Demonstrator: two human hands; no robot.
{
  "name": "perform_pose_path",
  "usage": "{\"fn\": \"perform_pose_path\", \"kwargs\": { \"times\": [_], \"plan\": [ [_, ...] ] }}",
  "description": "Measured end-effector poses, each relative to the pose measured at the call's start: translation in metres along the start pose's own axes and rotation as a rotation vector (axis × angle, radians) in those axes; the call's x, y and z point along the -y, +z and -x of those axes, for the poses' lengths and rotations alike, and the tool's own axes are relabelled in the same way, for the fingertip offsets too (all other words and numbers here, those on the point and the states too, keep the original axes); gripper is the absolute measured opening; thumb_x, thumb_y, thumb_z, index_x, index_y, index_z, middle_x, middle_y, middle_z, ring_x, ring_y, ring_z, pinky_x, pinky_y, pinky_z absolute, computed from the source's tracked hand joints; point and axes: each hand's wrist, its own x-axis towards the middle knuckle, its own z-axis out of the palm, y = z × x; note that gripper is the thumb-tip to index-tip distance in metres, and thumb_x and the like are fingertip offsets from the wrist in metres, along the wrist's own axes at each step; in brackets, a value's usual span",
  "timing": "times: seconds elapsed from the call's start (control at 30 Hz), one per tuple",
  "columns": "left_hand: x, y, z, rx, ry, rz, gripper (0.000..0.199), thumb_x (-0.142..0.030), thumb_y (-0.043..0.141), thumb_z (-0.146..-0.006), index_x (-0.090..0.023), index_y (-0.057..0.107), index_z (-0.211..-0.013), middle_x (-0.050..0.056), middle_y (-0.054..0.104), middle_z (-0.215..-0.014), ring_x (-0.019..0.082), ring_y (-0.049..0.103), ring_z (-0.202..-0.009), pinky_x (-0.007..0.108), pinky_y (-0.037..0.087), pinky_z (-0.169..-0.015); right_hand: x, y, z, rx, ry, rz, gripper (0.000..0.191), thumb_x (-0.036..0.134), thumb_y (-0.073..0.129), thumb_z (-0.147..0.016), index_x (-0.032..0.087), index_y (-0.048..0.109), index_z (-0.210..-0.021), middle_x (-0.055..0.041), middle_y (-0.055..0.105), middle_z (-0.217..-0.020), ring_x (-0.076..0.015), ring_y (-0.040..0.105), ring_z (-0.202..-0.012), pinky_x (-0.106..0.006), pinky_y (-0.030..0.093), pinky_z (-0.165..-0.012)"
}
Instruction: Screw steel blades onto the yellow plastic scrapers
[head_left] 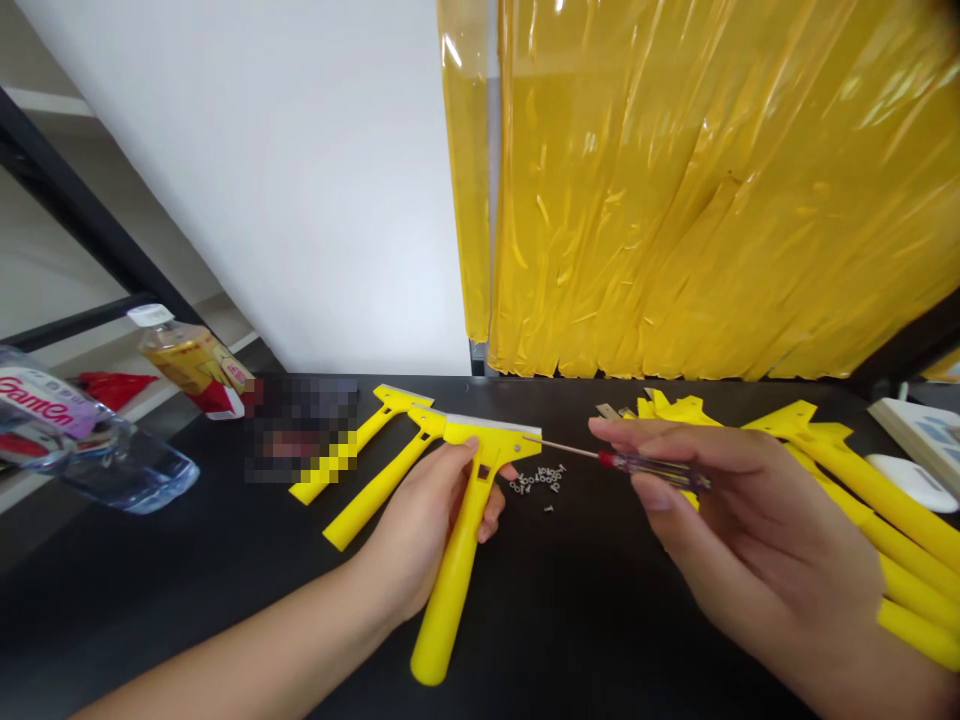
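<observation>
Gripping a yellow scraper (460, 535) in the middle of the frame, our left hand (416, 525) has its thumb on the front of the head and fingers curled behind. Our right hand (780, 545), lower right, pinches a screwdriver (616, 462) between thumb and fingers, tip by the head's right end; can't tell if it's touching. 2 more scrapers (379, 492) lie just left, loose screws (538, 478) sit near center on the black table (570, 620), and yellow handles (919, 545) pile up at right.

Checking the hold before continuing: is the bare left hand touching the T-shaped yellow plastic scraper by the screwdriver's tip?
Touching. The head view shows the left hand with its thumb laid on the scraper, just below its blade edge.
</observation>
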Motion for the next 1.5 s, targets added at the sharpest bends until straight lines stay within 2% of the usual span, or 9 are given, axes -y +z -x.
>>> {"fn": "perform_pose_path", "kwargs": {
  "times": [0.1,0.17,0.23,0.33,0.47,0.8,1.03,1.23,1.5],
  "plan": [
    [-0.001,-0.001,-0.003,-0.053,0.036,0.010,0.015,-0.033,0.057,-0.100,-0.018,0.058,-0.104,0.010,0.074,-0.101,0.013,0.058,-0.059,0.025,0.045,-0.051,0.003,0.002,0.001,0.034,0.035,0.003,0.034,0.011,0.067,-0.096,0.029,0.062,-0.123,-0.0041,0.076,-0.123,-0.0228,0.073,-0.115,-0.038,0.057,-0.103],
    [-0.002,-0.002,-0.005,-0.080,0.051,-0.004,0.016,-0.032,0.060,-0.100,-0.019,0.055,-0.107,0.011,0.076,-0.104,0.014,0.064,-0.064,0.025,0.049,-0.056,0.005,0.005,-0.002,0.127,0.070,0.077,0.025,0.014,0.064,-0.097,0.029,0.064,-0.117,-0.0021,0.077,-0.110,-0.0204,0.075,-0.102,-0.034,0.059,-0.093],
    [-0.003,-0.003,-0.007,-0.096,0.051,-0.022,0.019,-0.034,0.062,-0.101,-0.020,0.055,-0.111,0.011,0.077,-0.108,0.016,0.068,-0.069,0.026,0.052,-0.059,0.004,0.011,-0.003,0.270,0.155,0.145,0.015,0.016,0.058,-0.099,0.028,0.062,-0.108,0.0005,0.073,-0.092,-0.0178,0.072,-0.082,-0.030,0.057,-0.075],
    [-0.004,-0.005,-0.008,-0.125,0.022,-0.042,0.021,-0.040,0.059,-0.103,-0.023,0.053,-0.115,0.010,0.076,-0.113,0.017,0.070,-0.071,0.026,0.053,-0.057,-0.001,0.022,0.000,0.536,0.332,0.278,0.015,0.013,0.056,-0.095,0.027,0.063,-0.096,0.0045,0.064,-0.072,-0.0150,0.062,-0.061,-0.025,0.045,-0.054],
    [-0.004,-0.004,-0.009,-0.142,-0.016,-0.017,0.021,-0.043,0.051,-0.105,-0.024,0.051,-0.113,0.009,0.075,-0.113,0.015,0.066,-0.064,0.024,0.048,-0.049,-0.008,0.034,0.009,0.753,0.430,0.465,0.019,0.011,0.063,-0.084,0.028,0.069,-0.088,0.0025,0.069,-0.076,-0.0184,0.067,-0.071,-0.027,0.043,-0.062],
    [-0.005,0.000,-0.006,-0.106,-0.001,-0.007,0.022,-0.042,0.048,-0.106,-0.023,0.051,-0.115,0.010,0.074,-0.113,0.015,0.063,-0.063,0.024,0.045,-0.047,-0.024,0.043,0.008,0.730,0.312,0.522,0.017,0.008,0.052,-0.088,0.024,0.059,-0.092,0.0004,0.069,-0.083,-0.0196,0.065,-0.074,-0.030,0.042,-0.067],
    [-0.006,0.001,-0.004,-0.093,0.017,-0.020,0.021,-0.040,0.049,-0.106,-0.021,0.052,-0.113,0.012,0.076,-0.111,0.016,0.064,-0.064,0.025,0.046,-0.049,-0.031,0.051,0.016,0.750,0.213,0.438,0.039,0.016,0.050,-0.095,0.026,0.061,-0.132,-0.0046,0.076,-0.113,-0.0240,0.075,-0.094,-0.037,0.055,-0.081],
    [-0.006,0.001,-0.002,-0.094,0.023,-0.023,0.022,-0.039,0.051,-0.105,-0.019,0.055,-0.114,0.015,0.077,-0.112,0.016,0.066,-0.066,0.025,0.047,-0.050,-0.037,0.053,0.020,0.757,0.179,0.419,0.048,0.016,0.049,-0.095,0.023,0.059,-0.141,-0.0089,0.075,-0.120,-0.0290,0.075,-0.103,-0.045,0.058,-0.090],
    [-0.005,0.000,-0.004,-0.098,0.015,-0.018,0.022,-0.038,0.052,-0.104,-0.019,0.055,-0.114,0.015,0.077,-0.113,0.016,0.065,-0.064,0.024,0.046,-0.048,-0.037,0.053,0.019,0.772,0.126,0.339,0.030,0.015,0.051,-0.099,0.027,0.069,-0.119,-0.0015,0.075,-0.107,-0.0201,0.074,-0.092,-0.033,0.057,-0.083]
  ]
}}
